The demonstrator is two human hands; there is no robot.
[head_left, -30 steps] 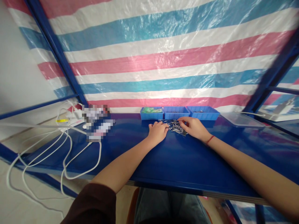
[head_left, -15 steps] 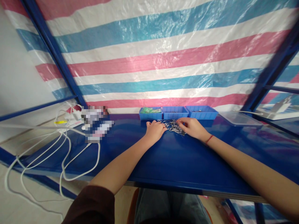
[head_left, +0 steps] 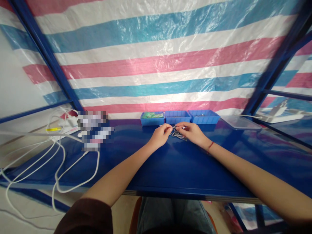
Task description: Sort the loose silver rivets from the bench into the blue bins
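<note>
Three blue bins (head_left: 179, 119) stand just beyond my left hand (head_left: 160, 135) and right hand (head_left: 194, 134). From here I see both narrowed at the fingertips, a pile of slim metal pieces (head_left: 179, 135) between them; I cannot tell what either one holds.

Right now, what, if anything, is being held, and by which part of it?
It cannot be told: the left grip and right grip are at the thin metal pieces, too small to show a hold.
</note>
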